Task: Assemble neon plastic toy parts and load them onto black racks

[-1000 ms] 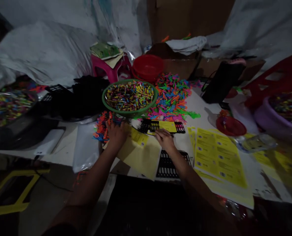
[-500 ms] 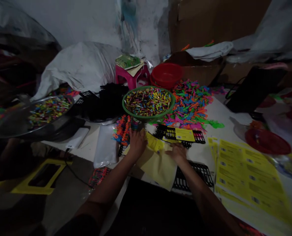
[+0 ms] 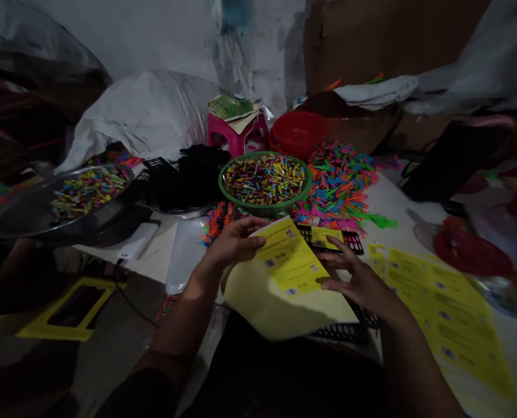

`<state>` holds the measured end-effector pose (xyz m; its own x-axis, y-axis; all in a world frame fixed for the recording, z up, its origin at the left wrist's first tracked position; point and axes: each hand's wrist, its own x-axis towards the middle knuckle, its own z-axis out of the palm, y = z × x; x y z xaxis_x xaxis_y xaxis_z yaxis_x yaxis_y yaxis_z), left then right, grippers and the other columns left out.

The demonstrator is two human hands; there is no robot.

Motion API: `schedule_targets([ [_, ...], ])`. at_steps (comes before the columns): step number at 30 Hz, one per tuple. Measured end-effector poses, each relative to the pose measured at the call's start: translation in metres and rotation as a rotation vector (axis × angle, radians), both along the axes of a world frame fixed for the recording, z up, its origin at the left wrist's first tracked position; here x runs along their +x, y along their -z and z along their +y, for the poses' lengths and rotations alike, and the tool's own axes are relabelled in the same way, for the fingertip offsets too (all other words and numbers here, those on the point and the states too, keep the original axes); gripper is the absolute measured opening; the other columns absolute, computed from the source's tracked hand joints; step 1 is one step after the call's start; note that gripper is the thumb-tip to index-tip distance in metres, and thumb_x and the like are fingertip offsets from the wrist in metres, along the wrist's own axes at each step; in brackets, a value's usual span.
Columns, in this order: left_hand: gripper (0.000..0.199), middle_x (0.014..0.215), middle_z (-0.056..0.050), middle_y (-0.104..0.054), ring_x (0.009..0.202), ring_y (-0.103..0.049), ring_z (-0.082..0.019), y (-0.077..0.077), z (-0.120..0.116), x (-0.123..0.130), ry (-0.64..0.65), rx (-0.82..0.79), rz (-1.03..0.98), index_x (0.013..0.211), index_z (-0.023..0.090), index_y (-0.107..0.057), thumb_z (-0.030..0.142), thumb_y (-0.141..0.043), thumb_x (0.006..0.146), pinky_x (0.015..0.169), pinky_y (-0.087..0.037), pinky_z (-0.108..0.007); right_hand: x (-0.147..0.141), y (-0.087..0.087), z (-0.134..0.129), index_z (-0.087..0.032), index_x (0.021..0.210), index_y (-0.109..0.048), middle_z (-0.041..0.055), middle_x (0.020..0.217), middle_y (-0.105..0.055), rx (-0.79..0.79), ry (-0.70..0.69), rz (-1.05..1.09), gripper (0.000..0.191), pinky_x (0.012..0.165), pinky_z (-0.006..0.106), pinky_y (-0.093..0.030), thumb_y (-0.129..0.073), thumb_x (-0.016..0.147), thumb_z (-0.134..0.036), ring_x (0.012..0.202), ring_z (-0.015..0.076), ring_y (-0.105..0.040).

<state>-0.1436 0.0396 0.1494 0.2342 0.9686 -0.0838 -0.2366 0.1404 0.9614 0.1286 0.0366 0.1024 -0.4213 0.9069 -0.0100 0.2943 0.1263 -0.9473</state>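
A sheet of yellow stickers [image 3: 279, 252] is raised in front of me, printed side up, with its pale bare backing [image 3: 267, 307] curving down below. My left hand [image 3: 241, 238] pinches its upper left edge between thumb and fingers. At the sheet's right edge, my right hand [image 3: 354, 276] has its fingers spread, the thumb close to the lower right sticker; whether it touches the paper is hard to tell. Behind those fingers lies a black plastic rack [image 3: 353, 241] with a yellow label [image 3: 321, 237] on it. Another black rack shows partly under my right wrist.
A green basin [image 3: 264, 203] of small colourful pieces stands ahead, beside a heap of bright plastic pieces [image 3: 340, 186]. More yellow sheets [image 3: 445, 307] lie to the right. Left are a metal bowl [image 3: 32, 217], stacked black racks [image 3: 188, 183], clear bags [image 3: 180, 261] and a white power bank [image 3: 138, 241].
The sticker sheet has come up off the table and now faces me more squarely. My left hand has shifted to its upper left edge; my right hand has moved right, fingers spreading.
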Motion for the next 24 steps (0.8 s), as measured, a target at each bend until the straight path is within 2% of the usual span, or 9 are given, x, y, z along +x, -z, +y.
schedule_targets([
  [2,0.033,0.075,-0.002,-0.063,0.063,-0.059,-0.013,0.001,0.003,0.009,0.014,-0.036,0.017,0.086,0.014,-0.059,0.027,-0.072,0.059,0.06,-0.046,-0.025,-0.004,-0.01,-0.013,-0.031,0.136,-0.026,0.0041,0.104,-0.065,-0.063,-0.038,0.109,0.086,0.071,0.033,-0.054,-0.072,0.064,-0.036,0.087,0.0201,-0.064],
  [5,0.029,0.066,0.0,-0.06,0.055,-0.054,-0.01,0.01,0.01,0.026,0.084,-0.065,0.193,0.078,0.013,-0.058,0.038,-0.065,0.067,0.051,-0.041,-0.021,-0.013,-0.007,-0.026,-0.033,0.128,-0.041,0.0016,0.107,-0.064,-0.109,-0.053,0.231,0.065,0.065,0.029,-0.055,-0.068,0.069,-0.036,0.08,0.0172,-0.065],
  [7,0.03,0.06,0.001,-0.056,0.05,-0.048,-0.008,0.015,0.015,0.033,0.16,-0.04,0.36,0.076,0.012,-0.058,0.04,-0.063,0.068,0.046,-0.035,-0.019,-0.015,-0.001,-0.03,-0.03,0.12,-0.052,0.0007,0.11,-0.063,-0.066,-0.062,0.243,0.054,0.067,0.026,-0.054,-0.068,0.069,-0.034,0.082,0.0157,-0.065],
  [9,0.029,0.058,0.003,-0.053,0.048,-0.044,-0.007,0.016,0.019,0.037,0.248,0.02,0.484,0.073,0.012,-0.058,0.04,-0.062,0.067,0.044,-0.032,-0.018,-0.014,0.003,-0.031,-0.028,0.115,-0.056,-0.0003,0.101,-0.067,-0.026,-0.088,0.209,0.048,0.065,0.024,-0.054,-0.068,0.069,-0.032,0.078,0.0134,-0.065],
  [13,0.026,0.06,0.002,-0.053,0.054,-0.045,-0.008,0.017,0.021,0.045,0.431,0.155,0.555,0.071,0.012,-0.059,0.038,-0.058,0.069,0.048,-0.033,-0.018,-0.01,0.0,-0.033,-0.025,0.098,-0.066,-0.002,0.081,-0.07,0.117,-0.032,0.125,0.03,0.063,0.021,-0.053,-0.069,0.068,-0.029,0.069,0.0119,-0.065],
  [16,0.025,0.062,0.001,-0.055,0.057,-0.047,-0.01,0.026,0.018,0.05,0.39,0.167,0.588,0.072,0.012,-0.059,0.037,-0.057,0.068,0.051,-0.035,-0.019,-0.01,0.0,-0.04,-0.025,0.086,-0.07,-0.002,0.081,-0.071,0.25,0.06,0.109,0.017,0.067,0.022,-0.053,-0.069,0.069,-0.027,0.071,0.0131,-0.066],
  [20,0.025,0.061,0.001,-0.055,0.054,-0.046,-0.01,0.045,0.012,0.045,0.248,0.104,0.62,0.074,0.012,-0.059,0.037,-0.053,0.071,0.049,-0.034,-0.02,-0.015,0.01,-0.054,-0.03,0.089,-0.07,-0.0029,0.083,-0.071,0.389,0.133,0.098,0.017,0.066,0.022,-0.053,-0.064,0.075,-0.022,0.071,0.0118,-0.066],
  [22,0.025,0.062,0.001,-0.055,0.054,-0.046,-0.01,0.051,0.009,0.037,0.203,0.157,0.703,0.074,0.012,-0.059,0.036,-0.051,0.073,0.049,-0.034,-0.02,-0.021,0.014,-0.062,-0.031,0.089,-0.07,-0.0022,0.086,-0.07,0.449,0.128,0.063,0.018,0.067,0.023,-0.053,-0.061,0.078,-0.02,0.075,0.0115,-0.065],
  [24,0.025,0.062,0.001,-0.056,0.056,-0.047,-0.011,0.054,0.008,0.027,0.208,0.243,0.835,0.074,0.013,-0.06,0.036,-0.05,0.074,0.05,-0.034,-0.02,-0.026,0.012,-0.073,-0.034,0.087,-0.069,-0.0011,0.096,-0.067,0.527,0.151,-0.002,0.02,0.075,0.028,-0.051,-0.061,0.077,-0.018,0.087,0.0135,-0.062],
])
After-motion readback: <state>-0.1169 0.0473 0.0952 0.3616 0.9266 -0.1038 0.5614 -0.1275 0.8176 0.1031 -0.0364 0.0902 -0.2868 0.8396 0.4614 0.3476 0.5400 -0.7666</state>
